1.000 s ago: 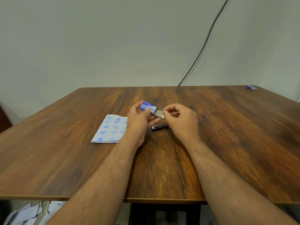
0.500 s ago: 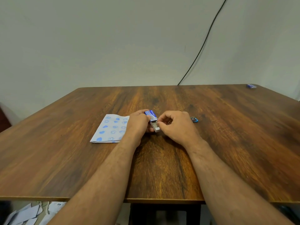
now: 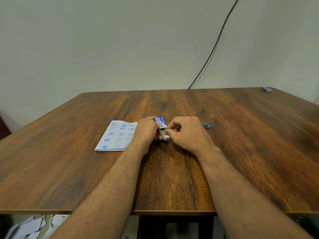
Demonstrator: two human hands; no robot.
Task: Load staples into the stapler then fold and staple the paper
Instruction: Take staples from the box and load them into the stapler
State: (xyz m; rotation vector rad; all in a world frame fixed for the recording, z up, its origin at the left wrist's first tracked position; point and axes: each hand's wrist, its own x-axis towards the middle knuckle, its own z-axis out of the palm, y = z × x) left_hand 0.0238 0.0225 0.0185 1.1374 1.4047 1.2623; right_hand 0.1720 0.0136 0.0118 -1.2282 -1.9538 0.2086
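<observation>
My left hand (image 3: 146, 131) grips a small blue staple box (image 3: 160, 121) low over the wooden table (image 3: 172, 178). Its grey inner tray (image 3: 165, 135) is slid out toward me. My right hand (image 3: 186, 133) pinches at the tray's open side with thumb and forefinger; whether staples are between them is hidden. A blue stapler (image 3: 206, 125) pokes out behind my right hand, mostly covered by it. A white paper with blue smiley prints (image 3: 118, 136) lies flat just left of my left hand.
A second small blue box (image 3: 266, 89) sits at the far right corner of the table. A black cable (image 3: 215, 45) runs down the wall behind. Loose papers (image 3: 25, 228) lie on the floor at the lower left.
Both hands lowered from above the stapler down to the table with the staple box. The tray has slid further out of the sleeve, and the box turned to point toward me.
</observation>
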